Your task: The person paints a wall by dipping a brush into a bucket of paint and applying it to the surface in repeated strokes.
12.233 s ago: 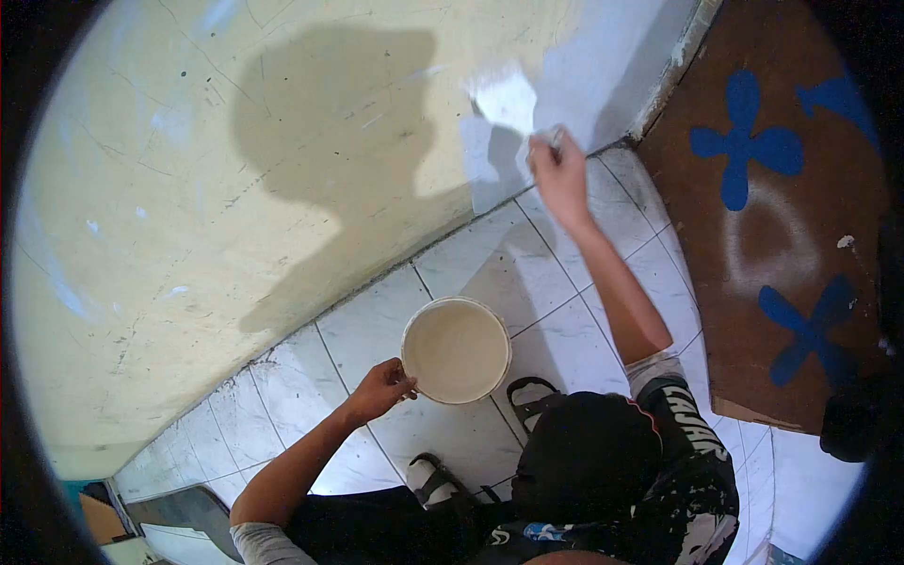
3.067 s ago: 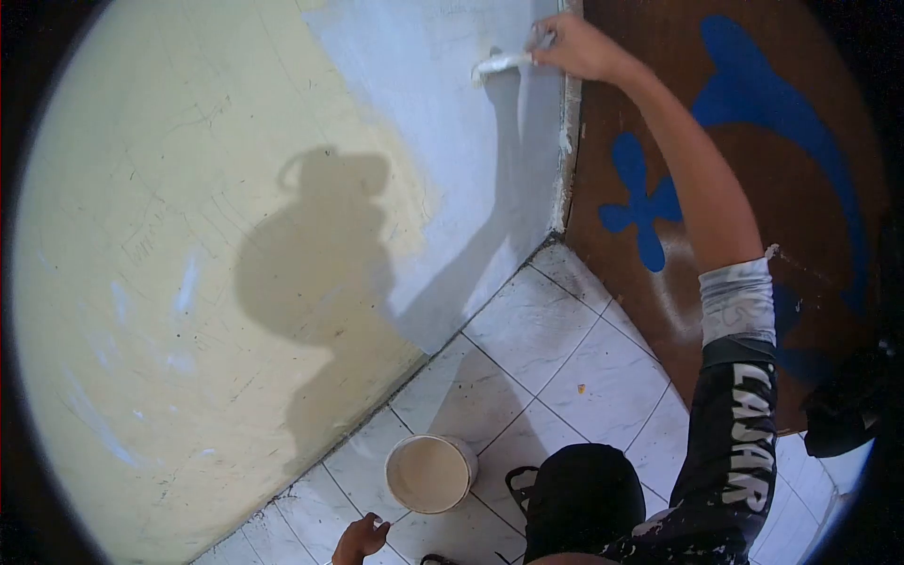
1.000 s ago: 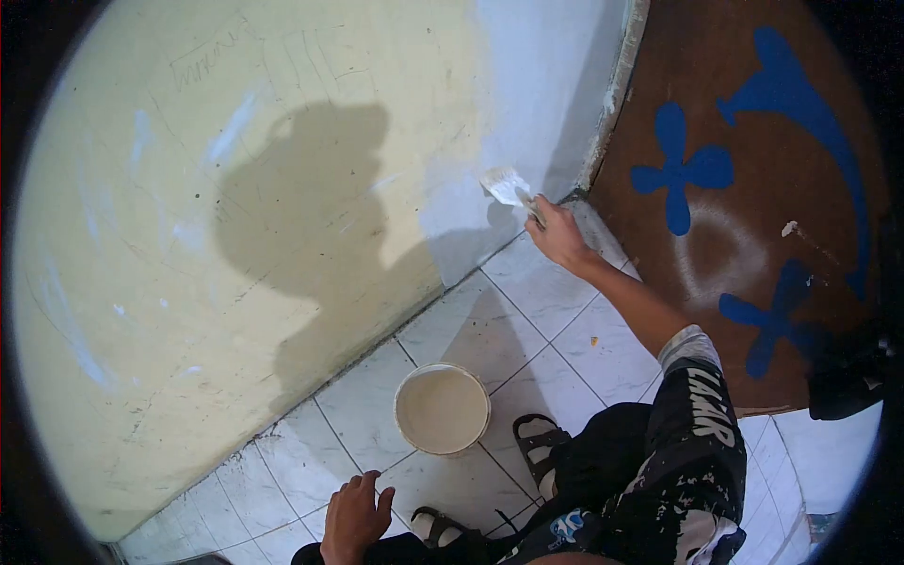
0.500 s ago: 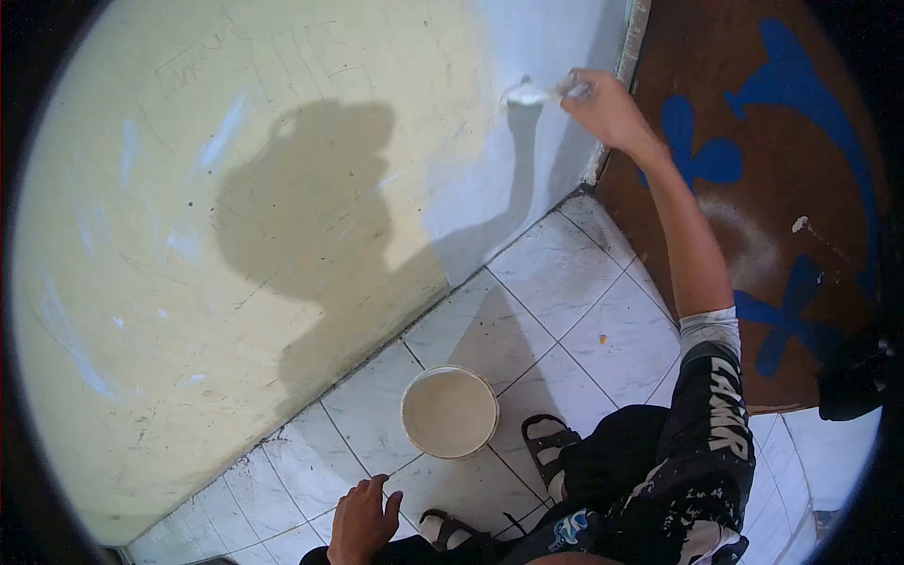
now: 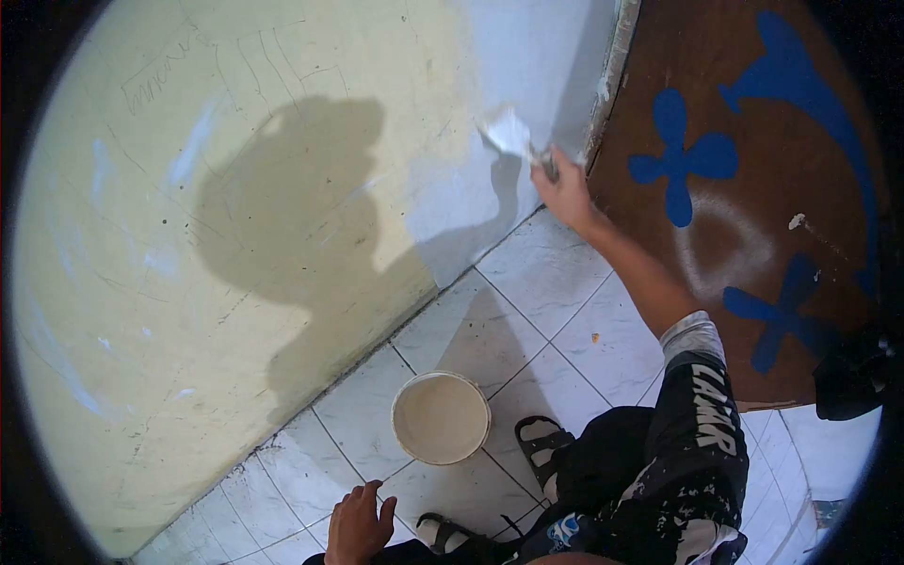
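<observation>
My right hand is closed round the handle of a paintbrush, whose white-coated bristles are at the wall. White paint covers the wall's right part, while the rest is pale yellow with pencil marks and a few white streaks. Low at the front, my left hand rests near my knee with nothing in it, thumb apart from the fingers. A round bucket of pale, creamy paint stands on the floor beyond that hand.
White floor tiles meet the wall along a dark, dirty joint. On the right is a brown panel with blue painted shapes. My sandalled feet are close to the bucket. A black object is at the far right.
My right hand has moved down the wall with the paintbrush, and the bristles now tilt up to the left. The view has shifted slightly. My left hand stays by my knee.
</observation>
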A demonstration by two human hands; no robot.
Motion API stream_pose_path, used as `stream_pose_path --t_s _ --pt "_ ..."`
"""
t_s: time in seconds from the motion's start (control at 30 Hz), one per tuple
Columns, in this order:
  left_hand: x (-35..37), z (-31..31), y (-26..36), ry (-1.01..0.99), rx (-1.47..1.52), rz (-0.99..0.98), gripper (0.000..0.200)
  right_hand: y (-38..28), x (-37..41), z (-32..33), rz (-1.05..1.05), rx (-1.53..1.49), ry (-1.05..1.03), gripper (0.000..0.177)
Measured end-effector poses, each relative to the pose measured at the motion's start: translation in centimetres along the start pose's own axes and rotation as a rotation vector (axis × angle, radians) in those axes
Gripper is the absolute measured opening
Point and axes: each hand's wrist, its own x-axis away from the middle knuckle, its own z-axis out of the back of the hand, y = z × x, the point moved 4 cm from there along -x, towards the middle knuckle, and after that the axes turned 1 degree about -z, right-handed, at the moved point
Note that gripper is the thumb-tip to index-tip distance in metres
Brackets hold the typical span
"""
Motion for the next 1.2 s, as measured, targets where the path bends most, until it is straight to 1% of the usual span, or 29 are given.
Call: stream_pose_path --t_s 0.03,0.07,0.1,0.13,0.17,0.2,0.27,0.33,0.37,0.43,0.5,0.57,0.63,0.7,0.73,0.8,0.83,0.87,0.93,1.0,1.07,1.1,1.17,1.2 --pt "0.0 0.0 0.2 -0.067 -0.012 0.040 0.038 0.5 1.3 0.0 -0.041 0.039 -0.071 0.026" --pt "0.1 -0.3 -0.2 -0.066 -0.013 0.038 0.038 1.1 2.6 0.0 -0.083 0.078 -0.140 0.027" --pt "0.2 -0.7 -0.7 -0.015 -0.004 0.000 0.037 2.2 3.8 0.1 -0.082 0.079 -0.136 0.027" --pt "0.3 -0.7 -0.9 0.039 0.004 -0.036 0.036 4.0 5.0 -0.3 -0.114 0.113 -0.216 0.029" --pt "0.3 -0.6 -0.9 0.043 0.004 -0.034 0.036 4.8 5.8 -0.8 -0.145 0.145 -0.298 0.031" --pt "0.3 -0.5 -0.8 0.033 -0.005 -0.033 0.037 4.2 6.1 -0.8 -0.141 0.141 -0.301 0.031" --pt "0.6 -0.1 -0.3 0.024 -0.009 -0.024 0.037 3.2 6.7 -1.0 -0.160 0.213 -0.454 0.038" --pt "0.6 0.6 0.7 -0.048 0.003 0.023 0.037 0.8 5.2 -1.3 -0.165 0.256 -0.472 0.037" --pt "0.5 0.7 0.9 -0.043 0.005 0.027 0.037 -0.5 4.0 -1.3 -0.174 0.304 -0.487 0.037" --pt "0.6 0.7 0.9 -0.085 -0.042 0.079 0.038 -4.2 0.0 0.2 -0.140 0.203 -0.271 0.033" --pt "0.6 0.6 0.9 -0.079 -0.037 0.070 0.038 -6.1 -4.1 1.9 -0.133 0.211 -0.318 0.031" --pt "0.5 0.7 0.7 -0.073 -0.033 0.060 0.038 -8.6 -5.8 4.6 -0.175 0.148 -0.297 0.025" --pt "0.2 0.5 0.6 -0.073 0.006 0.052 0.038 -8.3 -7.6 7.0 0.033 0.046 0.043 0.022" --pt "-0.2 0.3 0.5 -0.083 -0.005 0.051 0.038 -12.2 -9.2 10.5 0.137 0.040 0.164 0.027" --pt "-0.4 0.3 0.5 -0.085 -0.018 0.055 0.038 -12.4 -9.8 11.5 0.129 0.047 0.164 0.027" --pt "-0.6 0.1 0.5 -0.092 -0.019 0.053 0.038 -11.6 -11.3 13.0 0.090 -0.103 0.225 0.019" --pt "-0.7 0.2 0.5 -0.086 -0.018 0.054 0.038 -10.5 -11.4 12.3 0.144 -0.109 0.296 0.022" --pt "-0.7 0.2 0.5 -0.088 -0.019 0.052 0.038 -8.9 -10.6 11.1 0.142 -0.107 0.296 0.022" --pt "-0.6 0.2 0.6 -0.070 0.011 0.041 0.038 -4.5 -8.4 7.8 0.122 0.037 0.245 0.024" --pt "-0.5 0.2 0.6 -0.081 -0.011 0.046 0.038 0.8 -3.9 3.4 0.172 0.010 0.186 0.027" --pt "-0.6 0.1 0.6 -0.085 -0.030 0.051 0.038 4.1 0.1 1.0 -0.109 0.078 -0.030 0.035" --pt "-0.7 0.0 0.5 -0.088 -0.037 0.059 0.038 5.1 0.9 0.8 -0.105 0.080 -0.032 0.035" --pt "-0.8 -0.2 0.6 -0.092 -0.047 0.066 0.038 7.1 2.4 0.3 -0.175 0.078 -0.222 0.044" --pt "-0.8 -0.2 0.7 -0.098 -0.056 0.060 0.038 7.5 3.1 0.5 -0.176 0.078 -0.221 0.044"
